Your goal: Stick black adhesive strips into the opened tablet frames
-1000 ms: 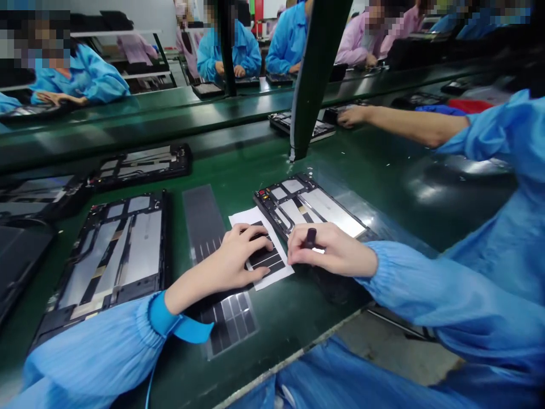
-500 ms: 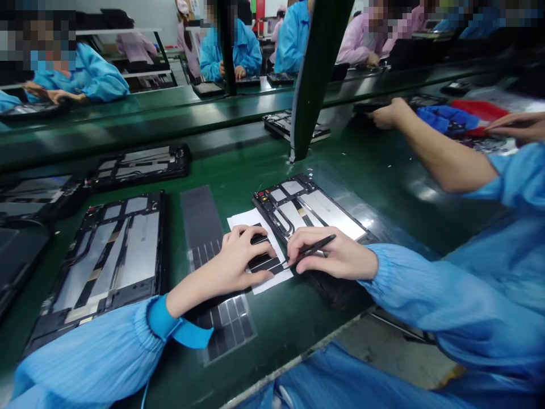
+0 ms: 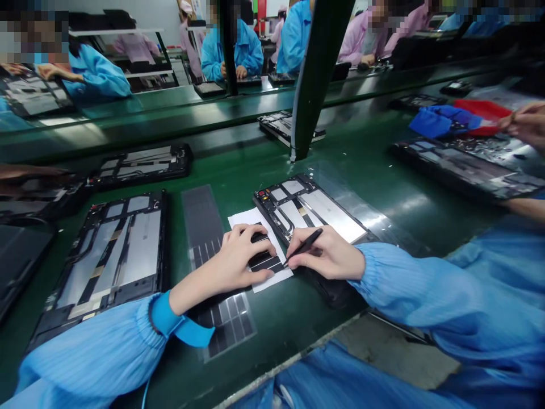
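Your left hand (image 3: 232, 261) lies spread, its fingertips pressing a dark striped sheet (image 3: 266, 262) onto white paper (image 3: 272, 279), while your right hand (image 3: 326, 255) pinches a slim black pointed tool (image 3: 304, 247), its tip at the sheet's edge. Keep that pressure even and the tip low so the sheet lies flat. Around them on the green table (image 3: 298, 329), toward its near edge, lie that one paper, two clear films (image 3: 202, 221) with dark strips, and at least six open tablet frames (image 3: 309, 207).
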`<state>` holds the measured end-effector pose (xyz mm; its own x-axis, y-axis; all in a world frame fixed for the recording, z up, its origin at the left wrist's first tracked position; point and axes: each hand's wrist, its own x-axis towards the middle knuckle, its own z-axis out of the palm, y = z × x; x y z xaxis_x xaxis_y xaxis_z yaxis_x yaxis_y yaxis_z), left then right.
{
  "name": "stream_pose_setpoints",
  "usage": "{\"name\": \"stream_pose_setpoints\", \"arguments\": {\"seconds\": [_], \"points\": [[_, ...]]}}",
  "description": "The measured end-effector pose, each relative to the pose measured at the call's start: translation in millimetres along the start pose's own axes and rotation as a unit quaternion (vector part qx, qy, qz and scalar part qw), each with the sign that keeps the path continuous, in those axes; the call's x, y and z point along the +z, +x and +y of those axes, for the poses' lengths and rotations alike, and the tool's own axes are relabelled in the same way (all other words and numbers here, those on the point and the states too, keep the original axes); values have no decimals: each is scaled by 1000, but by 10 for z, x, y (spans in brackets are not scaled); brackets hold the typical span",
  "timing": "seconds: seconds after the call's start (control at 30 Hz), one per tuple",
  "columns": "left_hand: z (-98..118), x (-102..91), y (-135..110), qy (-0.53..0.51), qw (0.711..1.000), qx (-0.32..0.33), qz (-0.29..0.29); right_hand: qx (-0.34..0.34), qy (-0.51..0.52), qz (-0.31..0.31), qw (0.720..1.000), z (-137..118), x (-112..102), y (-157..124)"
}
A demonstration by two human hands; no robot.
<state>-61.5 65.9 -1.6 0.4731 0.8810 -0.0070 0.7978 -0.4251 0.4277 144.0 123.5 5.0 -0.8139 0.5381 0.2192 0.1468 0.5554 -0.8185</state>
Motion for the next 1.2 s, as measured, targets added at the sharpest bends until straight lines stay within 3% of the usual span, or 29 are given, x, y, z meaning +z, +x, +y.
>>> {"name": "stream_pose_setpoints", "arguments": {"seconds": [0.13, 0.23, 0.33, 0.47, 0.73, 0.87, 1.07, 1.2], "points": [[9, -8, 5, 3, 1000, 5, 8, 61, 99, 21, 993, -4, -64, 21], [60, 17, 50, 6, 999, 20, 41, 62, 79, 158, 982, 56, -106, 68], [124, 107, 127, -60, 989, 33, 131, 55, 51, 248, 966, 136, -80, 124], [141, 239, 198, -156, 969, 44, 187, 35, 22, 240, 970, 194, -17, 151], [106, 273, 181, -181, 969, 43, 165, 26, 4, 221, 975, 229, 0, 146], [134, 256, 173, -178, 969, 41, 165, -37, -89, 234, 967, 197, 8, 156], [136, 201, 181, -141, 979, 46, 141, -90, -148, 214, 961, 175, 34, 148], [147, 207, 181, -25, 990, 77, 113, -89, -130, 229, 961, 197, 52, 113]]}}
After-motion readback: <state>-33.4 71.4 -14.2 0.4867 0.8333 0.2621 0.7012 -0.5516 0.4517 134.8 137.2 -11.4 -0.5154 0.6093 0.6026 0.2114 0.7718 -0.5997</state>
